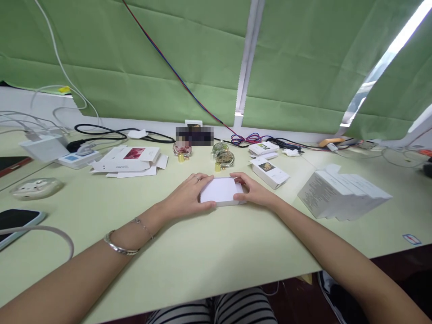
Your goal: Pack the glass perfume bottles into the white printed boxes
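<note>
A small white box (pixel 218 190) lies flat on the pale green table, between my two hands. My left hand (pixel 191 193) grips its left side, thumb along the near edge and fingers at the far edge. At its right end, my right hand (pixel 251 191) has thumb and fingers closed round the corner, where a flap seems to show. Just beyond the box stand round glass bottles: a greenish one (pixel 220 148), one with dark contents (pixel 225 158) and a pinkish one (pixel 182 149). Small yellow caps (pixel 218 167) sit near them.
Opened white cartons (pixel 126 159) lie at the left, with a phone (pixel 16 220) and a power strip (pixel 36 187) nearer me. To the right are a printed box (pixel 270 172) and a row of white boxes (pixel 342 193). Cables (pixel 248 138) run along the back.
</note>
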Tool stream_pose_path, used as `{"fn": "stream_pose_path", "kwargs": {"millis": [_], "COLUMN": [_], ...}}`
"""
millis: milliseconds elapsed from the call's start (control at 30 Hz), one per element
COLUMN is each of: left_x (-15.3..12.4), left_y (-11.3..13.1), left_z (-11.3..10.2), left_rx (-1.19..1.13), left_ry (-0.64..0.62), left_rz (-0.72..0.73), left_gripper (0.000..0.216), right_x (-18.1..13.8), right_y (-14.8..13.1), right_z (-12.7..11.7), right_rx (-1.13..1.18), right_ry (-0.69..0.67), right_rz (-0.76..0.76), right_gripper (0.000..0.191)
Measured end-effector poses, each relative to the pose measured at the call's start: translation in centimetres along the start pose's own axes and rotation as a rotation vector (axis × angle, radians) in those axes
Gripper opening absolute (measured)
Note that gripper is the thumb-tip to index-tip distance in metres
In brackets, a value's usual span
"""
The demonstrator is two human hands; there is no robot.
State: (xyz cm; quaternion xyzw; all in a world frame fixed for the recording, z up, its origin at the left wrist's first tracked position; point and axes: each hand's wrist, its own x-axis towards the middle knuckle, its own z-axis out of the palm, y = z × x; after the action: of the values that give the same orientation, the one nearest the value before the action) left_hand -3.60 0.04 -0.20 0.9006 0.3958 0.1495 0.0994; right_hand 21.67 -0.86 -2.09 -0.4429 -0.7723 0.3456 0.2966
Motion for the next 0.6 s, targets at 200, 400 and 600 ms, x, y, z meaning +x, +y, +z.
{"fn": "stream_pose_path", "kwargs": {"millis": [200, 400, 600], "left_x": [0.08, -0.13, -0.02], "left_y": [0.25, 0.14, -0.15], "left_z": [-0.26, -0.27, -0.23], "left_rx": [0.029, -0.088, -0.125], "left_ry": [0.022, -0.006, -0.012], "left_rz": [-0.006, -0.067, -0.045], "left_gripper": [0.08, 0.073, 0.069], "right_x": [-0.23, -0.36, -0.24], "right_y": [-0.63, -0.86, -0.2], "right_z": [-0.31, -0.24, -0.34], "right_rx": [-0.043, -0.111, -0.099], "right_ry": [-0.044, -0.072, -0.092], "right_rz": [-0.031, -0.057, -0.074], "right_gripper": [0.076, 0.083, 0.084]}}
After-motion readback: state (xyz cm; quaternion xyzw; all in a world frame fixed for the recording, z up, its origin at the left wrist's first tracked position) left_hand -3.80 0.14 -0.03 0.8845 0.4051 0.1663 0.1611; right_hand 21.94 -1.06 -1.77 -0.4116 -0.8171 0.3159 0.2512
